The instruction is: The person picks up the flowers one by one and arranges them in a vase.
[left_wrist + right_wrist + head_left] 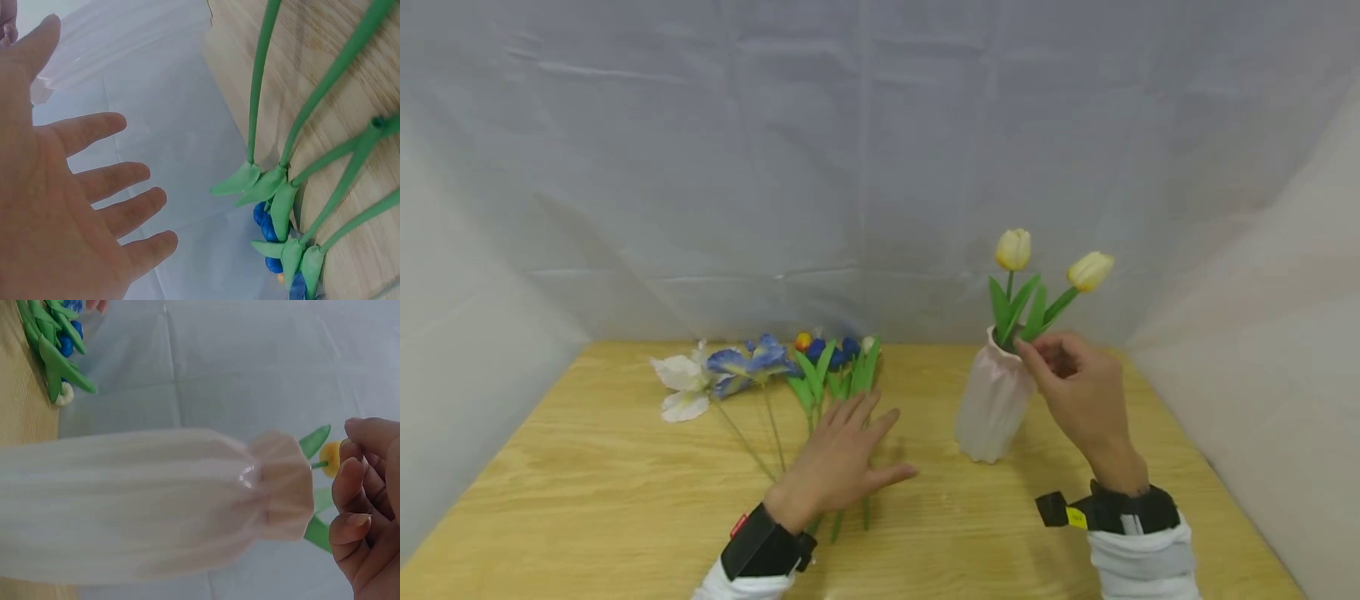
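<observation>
Currently, your right hand (1082, 400) is at the mouth of the pale vase (992, 408), which stands on the right part of the bench (587, 500). Two tulips rise from the vase: the left tulip (1013, 248) points up, and the right tulip (1091, 271) leans outward above your hand. Note that the fingers of this hand are curled, thumb and forefinger close together beside the green leaves; you cannot tell whether they pinch a stem. Your left hand (846, 454) is held palm down above the loose stems, its fingers spread wide and holding nothing. To its left lie a white flower (681, 392) and a blue flower (767, 357). Beyond its fingertips, observe the leafy flowers (808, 379) with dark blue heads (269, 230). A grey sheet (850, 167) hangs behind the bench.
</observation>
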`<state>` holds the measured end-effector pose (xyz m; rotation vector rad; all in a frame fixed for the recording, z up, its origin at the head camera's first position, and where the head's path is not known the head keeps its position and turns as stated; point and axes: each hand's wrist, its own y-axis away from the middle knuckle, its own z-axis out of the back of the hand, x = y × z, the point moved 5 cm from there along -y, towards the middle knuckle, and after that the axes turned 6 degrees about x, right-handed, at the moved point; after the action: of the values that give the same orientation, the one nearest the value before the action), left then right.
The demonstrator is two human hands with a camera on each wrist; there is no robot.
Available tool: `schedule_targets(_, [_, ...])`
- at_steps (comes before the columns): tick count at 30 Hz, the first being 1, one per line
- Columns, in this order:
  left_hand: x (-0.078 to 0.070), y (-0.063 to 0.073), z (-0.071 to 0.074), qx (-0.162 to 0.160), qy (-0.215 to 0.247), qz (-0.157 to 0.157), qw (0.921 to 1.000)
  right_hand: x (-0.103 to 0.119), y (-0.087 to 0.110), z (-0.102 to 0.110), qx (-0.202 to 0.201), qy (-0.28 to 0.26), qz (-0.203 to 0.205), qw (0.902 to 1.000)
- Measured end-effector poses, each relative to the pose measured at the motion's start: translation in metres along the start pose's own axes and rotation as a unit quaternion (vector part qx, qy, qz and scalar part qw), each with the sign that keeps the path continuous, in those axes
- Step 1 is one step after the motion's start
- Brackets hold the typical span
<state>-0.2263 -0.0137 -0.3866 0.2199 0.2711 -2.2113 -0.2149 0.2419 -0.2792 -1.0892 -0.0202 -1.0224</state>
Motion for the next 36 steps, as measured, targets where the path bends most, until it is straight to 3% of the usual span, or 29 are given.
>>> schedule_targets(10, [0.007, 0.005, 0.003, -0.002, -0.015, 0.008, 0.9999, 0.026, 0.002, -0.02, -0.005, -0.004, 0.063, 0.998])
schedule_targets(13, [0.011, 0.008, 0.003, -0.005, -0.013, 0.015, 0.9998, 0.033, 0.007, -0.036, 0.02, -0.019, 0.093, 0.9953])
schedule_targets(15, [0.015, 0.011, 0.001, -0.007, -0.013, 0.022, 0.9996, 0.035, 0.012, -0.05, 0.059, -0.028, 0.092, 0.9936])
schedule_targets(18, [0.022, 0.015, -0.004, -0.009, -0.012, 0.033, 0.9994, 0.032, 0.023, -0.077, 0.16, -0.023, 0.051, 0.9855])
schedule_targets(21, [0.028, 0.02, -0.011, 0.002, -0.009, 0.045, 0.9989, 0.023, 0.037, -0.102, 0.264, 0.012, -0.017, 0.9643])
schedule_targets(23, [0.031, 0.023, -0.015, 0.01, -0.008, 0.053, 0.9985, 0.016, 0.045, -0.112, 0.302, 0.038, -0.053, 0.9511])
schedule_targets(26, [0.034, 0.025, -0.017, 0.015, -0.009, 0.062, 0.998, 0.007, 0.054, -0.12, 0.314, 0.054, -0.082, 0.9444])
schedule_targets(36, [0.042, 0.033, -0.016, 0.009, -0.005, 0.061, 0.9981, 0.0, 0.07, -0.137, 0.311, 0.042, -0.107, 0.9433])
